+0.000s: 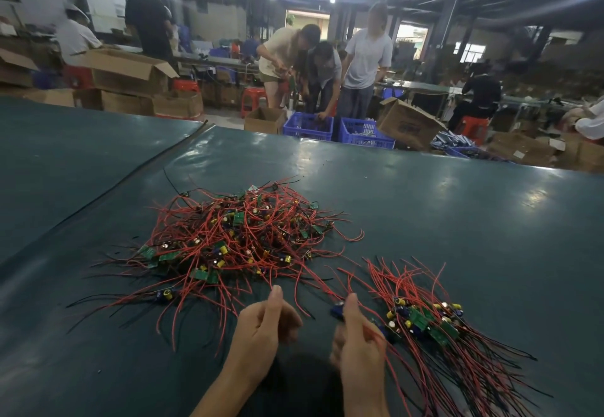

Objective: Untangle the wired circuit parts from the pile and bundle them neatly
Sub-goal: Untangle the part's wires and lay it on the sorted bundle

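The tangled pile of red and black wires with small green circuit boards (235, 236) lies in the middle of the dark green table (457, 204). Just near-side of the pile, the left hand (261, 328) has its fingers curled and pinches a thin red wire (261, 269) trailing from it. Right of that, the right hand (356, 341) grips a small blue wired part (338, 311). The combed-out bundle of wired boards (425, 321) lies right of the pile, apart from it. Bare table spreads beyond the pile to the far edge, where blue plastic crates (309, 125) stand.
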The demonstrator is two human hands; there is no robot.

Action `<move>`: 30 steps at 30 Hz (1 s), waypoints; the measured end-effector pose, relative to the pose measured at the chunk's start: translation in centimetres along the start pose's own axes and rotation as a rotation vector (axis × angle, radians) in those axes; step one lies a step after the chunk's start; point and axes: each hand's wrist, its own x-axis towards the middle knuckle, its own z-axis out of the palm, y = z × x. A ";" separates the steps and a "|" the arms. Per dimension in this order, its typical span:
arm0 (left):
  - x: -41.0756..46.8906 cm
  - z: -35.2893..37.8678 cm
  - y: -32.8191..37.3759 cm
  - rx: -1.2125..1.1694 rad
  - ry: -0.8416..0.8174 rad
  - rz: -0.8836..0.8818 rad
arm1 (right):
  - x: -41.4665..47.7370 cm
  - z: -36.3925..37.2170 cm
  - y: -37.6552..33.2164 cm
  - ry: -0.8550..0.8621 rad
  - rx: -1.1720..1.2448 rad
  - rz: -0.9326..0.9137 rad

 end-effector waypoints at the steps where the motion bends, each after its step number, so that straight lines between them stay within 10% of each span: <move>1: 0.2 -0.5 0.0 0.017 0.056 0.029 | 0.3 -0.5 -0.2 0.055 0.076 0.055; 10: 1.6 -4.7 -0.1 0.639 0.413 0.359 | 2.6 -3.7 -1.3 0.210 0.595 0.120; 17: 2.2 -6.0 -1.8 0.967 0.322 -0.177 | 2.5 -4.1 -1.2 0.228 0.680 0.111; 30: 2.3 -5.6 -2.2 1.103 0.315 -0.192 | 3.2 -4.7 -1.0 0.269 0.701 0.159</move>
